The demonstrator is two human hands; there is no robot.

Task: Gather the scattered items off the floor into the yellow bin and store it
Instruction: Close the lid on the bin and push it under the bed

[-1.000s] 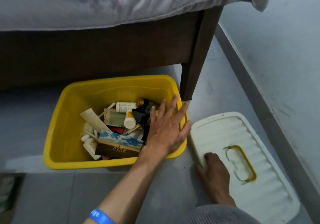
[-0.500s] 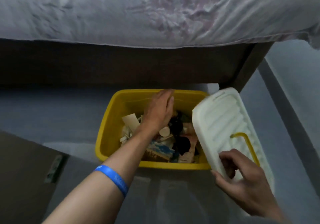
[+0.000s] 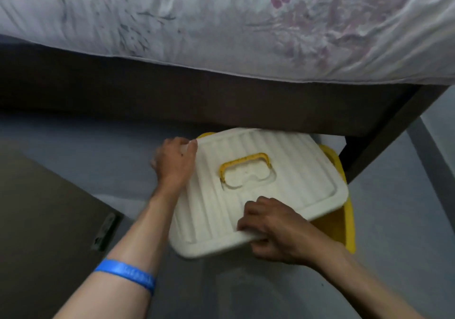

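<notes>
The cream-white ribbed plastic lid (image 3: 258,188) with a yellow folding handle (image 3: 246,167) in its middle lies skewed on top of the yellow plastic bin (image 3: 344,222), which stands on the grey floor (image 3: 110,151) just in front of the dark wooden bed frame (image 3: 197,97), near the bed leg (image 3: 384,136) at the right. Only the right side and the far corners of the bin are visible under the lid; what is inside is hidden

The left hand (image 3: 176,162) holds the far left corner of the lid, with the fingers curled over its edge. The right hand (image 3: 273,227) pinches the near edge of the lid, fingers on top and the thumb apparently underneath. So both grips are closed on the lid, one at each end of it, and the bin itself is directly below them, not held

The lid looks light and stiff, but a thin plastic sheet like this can bend a little, and its smooth rim may slip, so I think holding it at two opposite edges, as now, is the good way. It is turned against the bin, so it probably must be rotated until the corners match and then pressed down. The bin with its contents is likely heavier; it should slide easily on the smooth floor, pushed at its near wall, under the bed
</notes>
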